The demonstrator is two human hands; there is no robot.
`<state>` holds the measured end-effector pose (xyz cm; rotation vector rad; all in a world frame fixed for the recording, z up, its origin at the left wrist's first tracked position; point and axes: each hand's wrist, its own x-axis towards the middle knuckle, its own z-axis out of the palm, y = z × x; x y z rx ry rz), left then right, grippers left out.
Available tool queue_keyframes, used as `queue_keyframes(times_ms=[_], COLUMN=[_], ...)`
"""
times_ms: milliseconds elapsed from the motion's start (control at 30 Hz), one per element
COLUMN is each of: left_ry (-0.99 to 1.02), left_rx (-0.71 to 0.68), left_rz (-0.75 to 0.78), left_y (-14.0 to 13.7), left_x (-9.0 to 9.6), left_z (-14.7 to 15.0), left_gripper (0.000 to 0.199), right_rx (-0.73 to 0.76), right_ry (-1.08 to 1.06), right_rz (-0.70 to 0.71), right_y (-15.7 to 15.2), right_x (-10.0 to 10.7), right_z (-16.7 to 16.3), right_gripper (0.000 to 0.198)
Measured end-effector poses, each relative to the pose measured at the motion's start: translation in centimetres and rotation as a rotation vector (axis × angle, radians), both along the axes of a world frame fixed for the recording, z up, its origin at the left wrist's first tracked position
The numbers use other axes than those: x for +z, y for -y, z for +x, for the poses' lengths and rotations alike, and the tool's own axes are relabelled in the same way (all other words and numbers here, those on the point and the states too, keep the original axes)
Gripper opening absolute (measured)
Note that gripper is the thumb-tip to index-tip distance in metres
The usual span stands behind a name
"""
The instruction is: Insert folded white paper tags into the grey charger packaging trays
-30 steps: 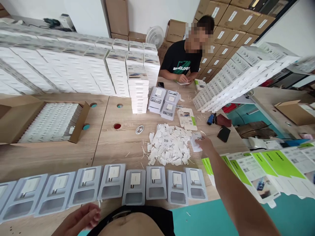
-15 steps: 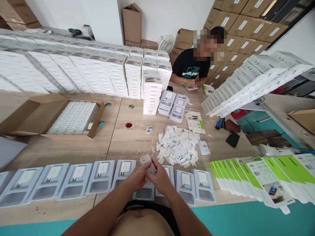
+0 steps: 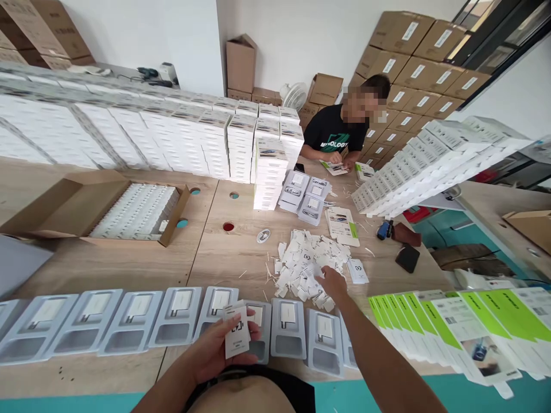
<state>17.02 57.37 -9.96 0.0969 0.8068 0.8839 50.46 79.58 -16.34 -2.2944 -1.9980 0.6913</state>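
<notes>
Grip of the left hand [image 3: 215, 343] holds white, rectangular, printed paper leaflets [image 3: 237, 342] above grey moulded plastic trays [image 3: 288, 346]; right hand [image 3: 334, 283], its grip too unclear to tell, has a loose white paper heap [image 3: 303, 258] just leftward.

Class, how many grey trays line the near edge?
10: five trays at left, two partly behind the left hand, two further right, one partly behind the right forearm. More may be off-frame left.

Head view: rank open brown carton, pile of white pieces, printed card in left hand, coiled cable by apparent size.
1. Open brown carton
2. Pile of white pieces
3. Printed card
4. Coiled cable
Card sits nearest the camera, inflating it.
</notes>
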Motion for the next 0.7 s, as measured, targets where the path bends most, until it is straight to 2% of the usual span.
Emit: queue_keyframes(times_ms=[33,133,200,367,467,600,700], left_ry=[-0.022,-0.085,-0.108,-0.119,-0.107,-0.074,-0.019], left_rx=[0.001,0.001,-0.004,-0.014,0.017,0.087,0.112], left_rz=[0.007,-0.005,-0.017,-0.007,0.010,0.005,0.025], left_y=[0.3,0.8,0.8,0.7,0.9,0.9,0.2], left_x=[-0.2,-0.6,-0.7,-0.2,-0.2,-1.3,-1.8], left_z=[-0.1,-0.1,-0.1,-0.2,-0.7,-1.4,-1.2], left_gripper=[0.041,0.039,0.039,0.037,0.038,0.040,0.041], right_rx=[-0.004,-0.049,-0.099,-0.212,-0.269,-0.286,-0.171], right_ry=[-0.023,-0.088,-0.113,-0.140,-0.164,-0.283,-0.474], right_rz=[-0.020,-0.050,-0.042,-0.009,0.025,0.038,-0.042], right_y=[-0.2,-1.3,-2.3,-4.0,-4.1,-2.7,1.3], right_x=[0.0,0.2,-0.1,-0.7,0.3,3.2,4.9], right_z=[0.3,0.1,-1.1,-5.4,-5.9,-5.3,-7.6], right_gripper=[0.018,0.025,0.027,0.017,0.031,0.044,0.043])
